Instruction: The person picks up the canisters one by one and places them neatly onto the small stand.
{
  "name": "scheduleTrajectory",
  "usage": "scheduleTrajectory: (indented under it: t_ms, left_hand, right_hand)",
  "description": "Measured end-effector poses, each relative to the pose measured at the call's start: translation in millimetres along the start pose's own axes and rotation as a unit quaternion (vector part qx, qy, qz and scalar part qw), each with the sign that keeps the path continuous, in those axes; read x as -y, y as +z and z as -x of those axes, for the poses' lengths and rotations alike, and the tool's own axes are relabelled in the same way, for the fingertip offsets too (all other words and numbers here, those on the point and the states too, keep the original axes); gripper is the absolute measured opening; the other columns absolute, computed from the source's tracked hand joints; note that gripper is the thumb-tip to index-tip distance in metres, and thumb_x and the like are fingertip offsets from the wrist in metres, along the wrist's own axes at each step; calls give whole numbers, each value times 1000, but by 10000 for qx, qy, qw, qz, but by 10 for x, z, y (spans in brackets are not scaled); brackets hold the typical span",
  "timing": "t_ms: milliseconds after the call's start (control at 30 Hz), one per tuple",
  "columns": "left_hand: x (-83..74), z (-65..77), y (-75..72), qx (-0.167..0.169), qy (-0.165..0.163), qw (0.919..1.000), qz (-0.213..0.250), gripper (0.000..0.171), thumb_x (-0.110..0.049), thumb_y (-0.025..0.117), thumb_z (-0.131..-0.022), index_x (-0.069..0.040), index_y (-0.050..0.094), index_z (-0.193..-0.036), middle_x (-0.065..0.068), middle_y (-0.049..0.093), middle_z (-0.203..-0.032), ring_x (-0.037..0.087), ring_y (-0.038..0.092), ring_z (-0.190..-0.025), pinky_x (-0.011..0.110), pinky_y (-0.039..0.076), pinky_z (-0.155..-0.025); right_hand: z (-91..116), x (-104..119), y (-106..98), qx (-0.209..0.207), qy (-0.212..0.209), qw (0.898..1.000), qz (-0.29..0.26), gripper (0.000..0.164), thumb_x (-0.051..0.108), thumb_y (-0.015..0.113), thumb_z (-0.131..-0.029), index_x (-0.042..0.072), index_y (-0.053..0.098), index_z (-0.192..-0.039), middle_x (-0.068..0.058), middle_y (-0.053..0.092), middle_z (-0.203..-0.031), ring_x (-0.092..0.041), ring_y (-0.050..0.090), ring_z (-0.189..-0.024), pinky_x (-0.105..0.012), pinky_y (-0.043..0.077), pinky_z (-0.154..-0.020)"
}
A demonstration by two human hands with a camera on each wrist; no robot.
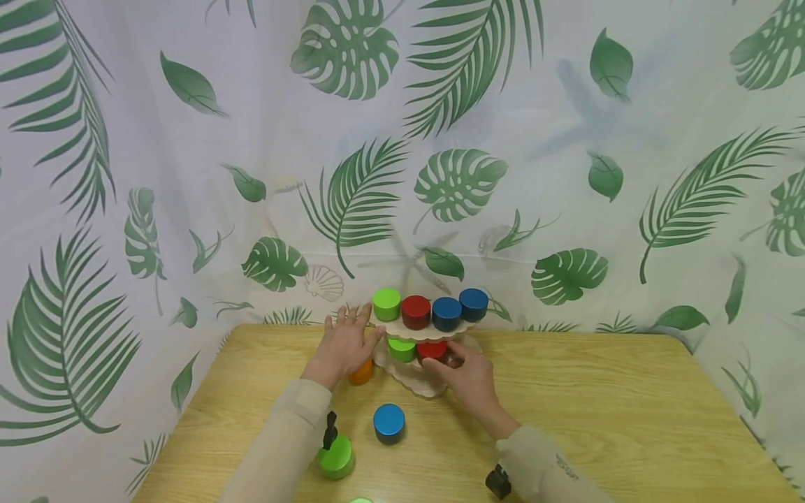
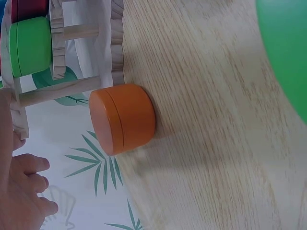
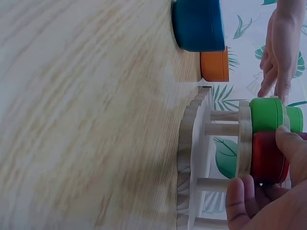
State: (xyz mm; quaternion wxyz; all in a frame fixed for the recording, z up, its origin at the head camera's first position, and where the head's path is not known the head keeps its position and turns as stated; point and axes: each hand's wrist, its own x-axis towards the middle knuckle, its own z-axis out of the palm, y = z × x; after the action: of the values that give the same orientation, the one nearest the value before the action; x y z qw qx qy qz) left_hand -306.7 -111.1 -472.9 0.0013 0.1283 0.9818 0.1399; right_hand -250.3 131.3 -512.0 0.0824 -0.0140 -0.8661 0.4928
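A tiered wooden stand (image 1: 420,383) with scalloped edges holds several small round tins. My right hand (image 1: 468,381) grips a red tin (image 3: 266,158) on a lower tier, its thumb on the lid side. Beside that tin sits a green tin (image 1: 401,350). My left hand (image 1: 344,344) has its fingers extended, with the thumb at the left edge of the upper tier. Up there stand another green tin (image 1: 386,304), a red tin (image 1: 416,312) and two blue tins (image 1: 447,314). Below my left hand, an orange tin (image 2: 125,119) stands on the table.
On the wooden table (image 1: 597,412), nearer to me, are a blue tin (image 1: 389,423) and a green tin (image 1: 336,457) by my left forearm. Part of another green lid (image 1: 361,500) shows at the bottom edge. A leaf-patterned curtain (image 1: 377,126) hangs behind the stand.
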Motion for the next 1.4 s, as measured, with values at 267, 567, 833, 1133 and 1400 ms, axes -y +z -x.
scheduleTrajectory:
  t_ms: [267,567,833,1133,1400]
  left_hand:
    - [-2,6,1,6,6,10000,0,76,-59,30,-111,-9,25,-168,24,32,-170,48,22,-160,69,17,-128]
    - [7,-6,27,-1,11,10000,52,76,-59,30,-111,-9,25,-168,24,32,-170,49,22,-160,69,17,-128]
    - [7,0,28,-32,30,10000,50,74,-57,31,-112,-8,28,-167,25,34,-169,50,24,-159,71,18,-127]
    - [5,-3,29,-37,59,10000,22,74,-56,31,-112,-8,28,-167,25,34,-169,50,24,-159,71,19,-126]
    - [10,-5,11,-73,78,9999,-24,74,-57,31,-112,-8,28,-167,25,34,-169,50,24,-159,71,19,-126]
  right_hand:
    - [-13,12,51,-172,-36,9998,23,48,33,89,-86,8,77,-126,-6,78,-105,-19,62,-89,-17,50,-68]
    - [-27,-3,93,-461,-85,9989,-68,43,32,92,-83,7,81,-117,-6,78,-96,-19,61,-86,-17,48,-65]
    - [-25,13,137,-832,-336,9956,270,35,31,94,-80,5,81,-99,-4,71,-77,-18,56,-79,-22,40,-64]
    - [31,18,51,-496,165,9978,-401,50,26,91,-84,3,76,-125,-11,76,-98,-18,62,-83,-19,47,-64]
    - [140,12,-76,-54,124,9996,-250,45,28,87,-89,8,75,-127,-11,75,-115,-19,66,-92,-20,52,-72]
